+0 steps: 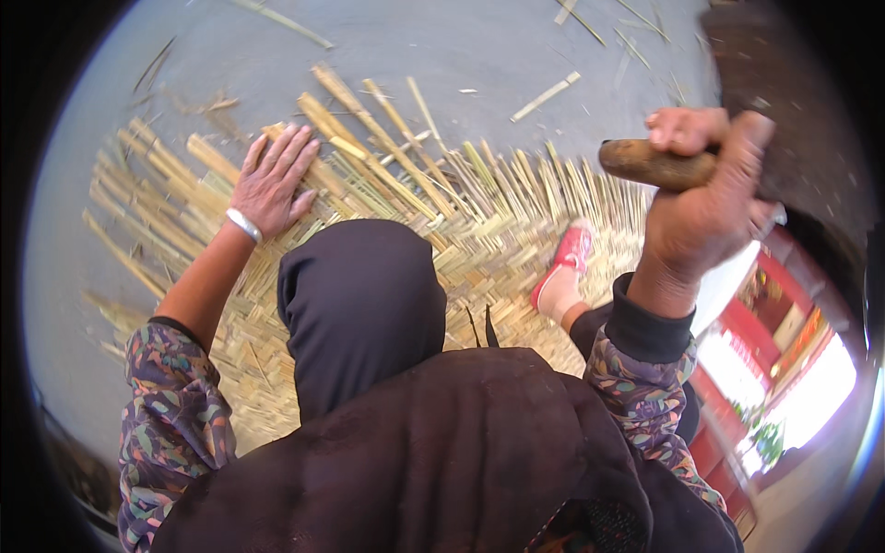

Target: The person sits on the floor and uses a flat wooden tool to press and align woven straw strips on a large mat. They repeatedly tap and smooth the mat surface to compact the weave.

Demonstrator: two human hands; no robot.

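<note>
Resting open and flat, the left grip (273, 189) touched strips (369, 125), judged light, stiff, best held near the mat (489, 267). The right grip (705, 219) clasped a handle (650, 167).

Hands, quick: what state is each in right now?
Left hand: open, palm down on the strips.
Right hand: closed, holding a brown rod.
</note>
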